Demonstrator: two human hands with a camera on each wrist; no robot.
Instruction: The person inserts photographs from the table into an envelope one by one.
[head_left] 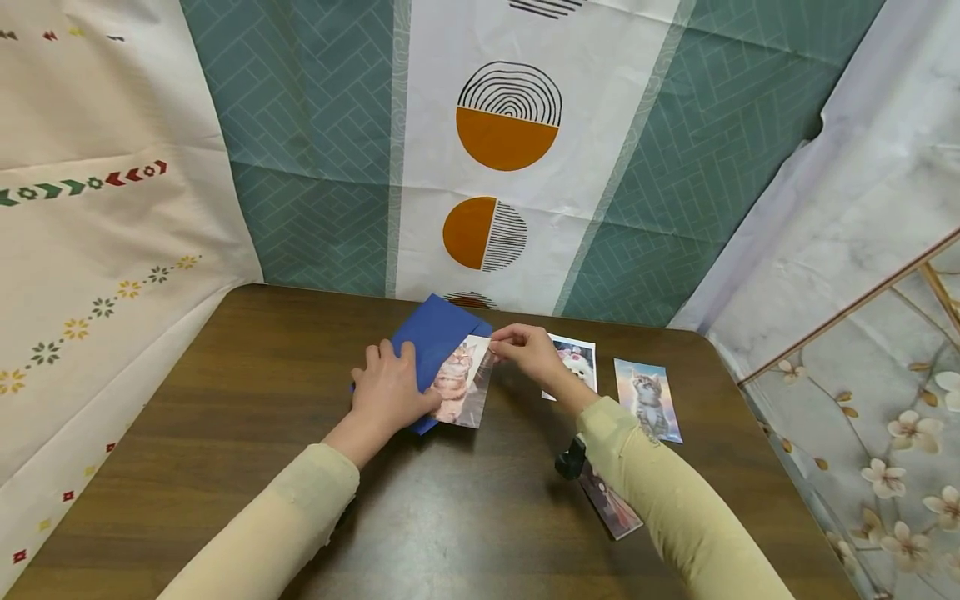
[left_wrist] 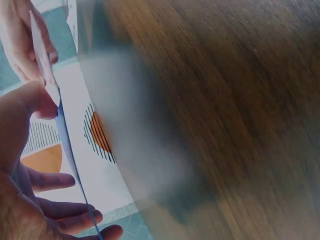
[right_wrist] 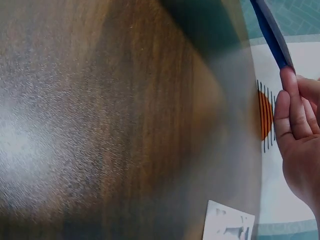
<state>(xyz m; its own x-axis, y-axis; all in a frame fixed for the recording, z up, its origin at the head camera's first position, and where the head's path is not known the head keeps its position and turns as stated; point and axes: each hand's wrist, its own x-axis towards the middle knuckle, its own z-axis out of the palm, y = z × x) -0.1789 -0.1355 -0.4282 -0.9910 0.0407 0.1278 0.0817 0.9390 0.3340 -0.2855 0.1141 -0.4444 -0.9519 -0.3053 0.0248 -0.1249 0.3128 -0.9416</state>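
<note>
A blue paper envelope is held tilted above the far middle of the table, its edge showing in the left wrist view. My left hand grips it, with the thumb at the near edge by the photo and the fingers spread along the envelope. Partly over the envelope lies a photo card of an orange cat; whether any of it is inside the envelope I cannot tell. The right hand pinches this card near its upper right corner.
To the right on the brown wooden table lie a white dog photo and a grey kitten photo. Another photo card sits partly under the right forearm. Patterned cloth hangs behind the table.
</note>
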